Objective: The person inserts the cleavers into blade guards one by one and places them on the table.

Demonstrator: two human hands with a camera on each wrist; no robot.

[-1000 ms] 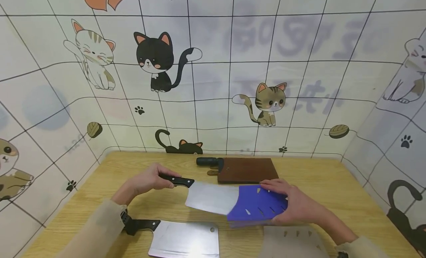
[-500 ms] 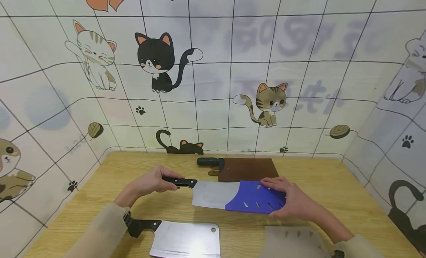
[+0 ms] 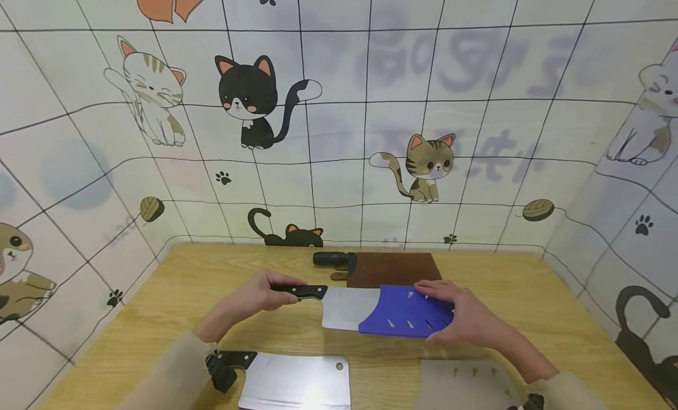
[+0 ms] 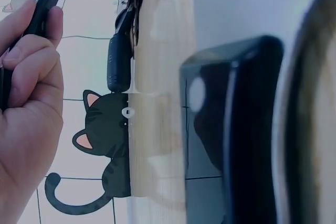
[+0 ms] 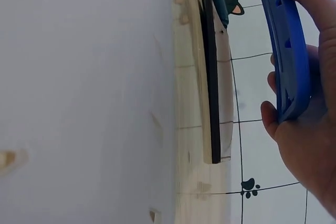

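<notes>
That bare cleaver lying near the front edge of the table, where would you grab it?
By its black handle, coming from the left. The bare cleaver lies flat on the table with the handle pointing left, beside the left sleeve, so a grip there probably keeps fingers clear of the wide exposed blade.

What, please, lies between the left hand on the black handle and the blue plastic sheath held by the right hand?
In the head view, only the bare steel blade spans that stretch, running from the black handle in the left hand into the blue plastic sheath.
</notes>
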